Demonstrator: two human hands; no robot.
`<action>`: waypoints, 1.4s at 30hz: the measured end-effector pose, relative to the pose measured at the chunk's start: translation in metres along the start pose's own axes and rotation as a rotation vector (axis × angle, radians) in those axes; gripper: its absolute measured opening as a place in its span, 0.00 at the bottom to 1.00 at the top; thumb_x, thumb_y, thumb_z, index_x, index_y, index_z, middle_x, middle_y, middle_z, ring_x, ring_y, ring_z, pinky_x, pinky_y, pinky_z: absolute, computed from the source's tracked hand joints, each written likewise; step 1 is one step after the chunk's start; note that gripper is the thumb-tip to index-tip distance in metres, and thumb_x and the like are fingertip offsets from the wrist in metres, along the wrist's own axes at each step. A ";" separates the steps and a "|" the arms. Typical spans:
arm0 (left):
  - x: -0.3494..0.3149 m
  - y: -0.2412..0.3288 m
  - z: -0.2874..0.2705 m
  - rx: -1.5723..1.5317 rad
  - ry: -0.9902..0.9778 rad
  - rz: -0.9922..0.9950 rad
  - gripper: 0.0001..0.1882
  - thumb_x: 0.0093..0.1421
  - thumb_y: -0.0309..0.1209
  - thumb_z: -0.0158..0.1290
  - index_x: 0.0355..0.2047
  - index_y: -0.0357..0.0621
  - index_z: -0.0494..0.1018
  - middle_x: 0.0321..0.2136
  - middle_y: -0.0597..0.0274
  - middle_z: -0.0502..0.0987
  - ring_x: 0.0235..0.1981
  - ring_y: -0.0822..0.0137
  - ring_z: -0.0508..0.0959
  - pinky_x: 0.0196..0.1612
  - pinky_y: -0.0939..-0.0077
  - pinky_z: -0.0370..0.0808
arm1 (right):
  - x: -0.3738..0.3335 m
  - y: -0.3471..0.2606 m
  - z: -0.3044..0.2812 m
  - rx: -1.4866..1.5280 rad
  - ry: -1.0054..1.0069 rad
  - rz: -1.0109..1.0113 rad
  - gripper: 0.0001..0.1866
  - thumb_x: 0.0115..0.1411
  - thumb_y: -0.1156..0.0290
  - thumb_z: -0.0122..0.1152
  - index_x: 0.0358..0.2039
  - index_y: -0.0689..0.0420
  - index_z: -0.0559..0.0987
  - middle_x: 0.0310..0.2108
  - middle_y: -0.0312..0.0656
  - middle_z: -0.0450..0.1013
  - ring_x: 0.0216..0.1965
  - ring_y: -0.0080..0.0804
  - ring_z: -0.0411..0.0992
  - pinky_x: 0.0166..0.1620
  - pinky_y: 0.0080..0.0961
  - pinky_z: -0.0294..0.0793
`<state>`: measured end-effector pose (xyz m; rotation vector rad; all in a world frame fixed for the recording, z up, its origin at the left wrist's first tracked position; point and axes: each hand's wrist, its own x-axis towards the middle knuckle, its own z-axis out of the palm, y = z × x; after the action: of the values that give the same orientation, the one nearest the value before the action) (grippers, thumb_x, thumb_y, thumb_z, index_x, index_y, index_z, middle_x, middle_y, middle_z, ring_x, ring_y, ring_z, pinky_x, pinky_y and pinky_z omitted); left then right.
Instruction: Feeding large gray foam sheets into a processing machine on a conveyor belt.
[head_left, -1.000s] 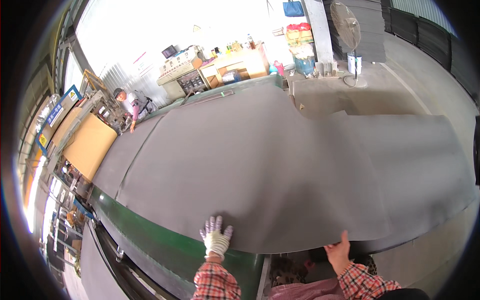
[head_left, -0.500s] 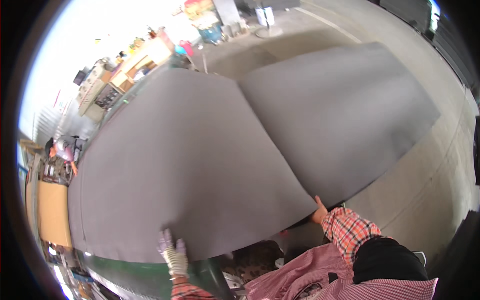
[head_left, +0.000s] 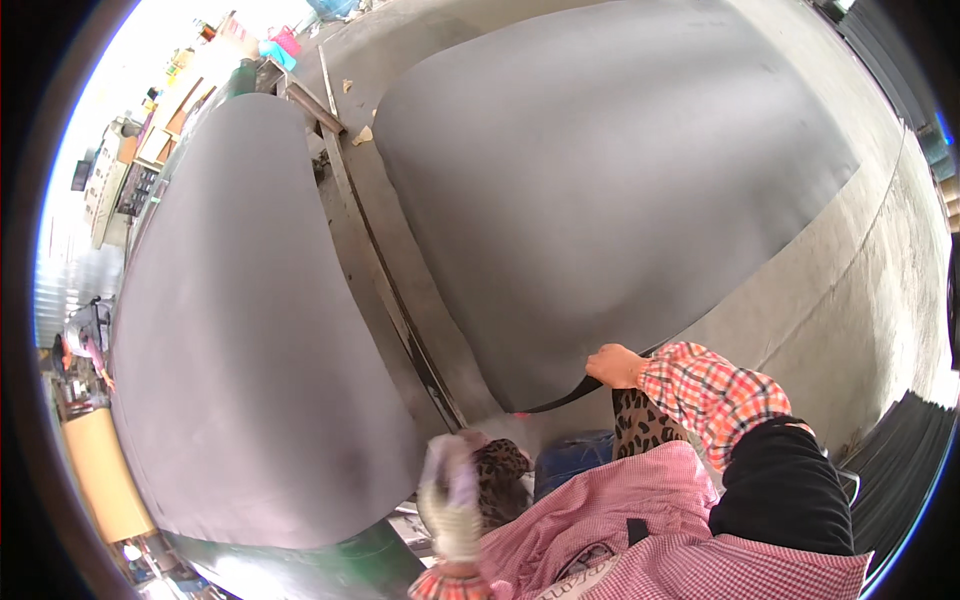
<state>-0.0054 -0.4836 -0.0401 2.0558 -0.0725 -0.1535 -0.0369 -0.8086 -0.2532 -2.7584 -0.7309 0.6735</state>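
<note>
A large dark grey sheet [head_left: 620,190] lies to my right, its near edge lifted and curling. My right hand [head_left: 615,367], bare, is closed on that edge near the corner. A second grey sheet [head_left: 260,330] drapes over a rounded green machine surface [head_left: 290,560] on my left. My left hand [head_left: 452,495], in a striped light glove, is beside this sheet's near right corner. Motion smears its fingers, so whether they touch the sheet cannot be made out.
A metal rail [head_left: 385,270] runs along the floor between the two sheets. On the far left a tan roll [head_left: 105,480] stands near another person [head_left: 88,345]. A stack of dark sheets [head_left: 895,470] is at my lower right. Scraps [head_left: 362,135] lie on the floor.
The two sheets have come apart, exposing floor and rail between them. My left hand has left the draped sheet's front edge and moved right; my right hand has closed on the right sheet and come nearer.
</note>
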 end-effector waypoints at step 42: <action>0.152 0.137 -0.542 1.457 1.223 -0.109 0.38 0.52 0.45 0.56 0.59 0.43 0.57 0.54 0.44 0.65 0.55 0.47 0.65 0.58 0.58 0.59 | -0.036 -0.133 -0.367 0.202 0.885 0.021 0.26 0.39 0.83 0.53 0.43 0.60 0.76 0.40 0.46 0.75 0.39 0.42 0.75 0.41 0.33 0.74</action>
<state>0.2231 -0.0919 0.3206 3.1317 0.9257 1.4924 0.0554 -0.7434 0.1222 -2.4845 -0.3907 -0.4522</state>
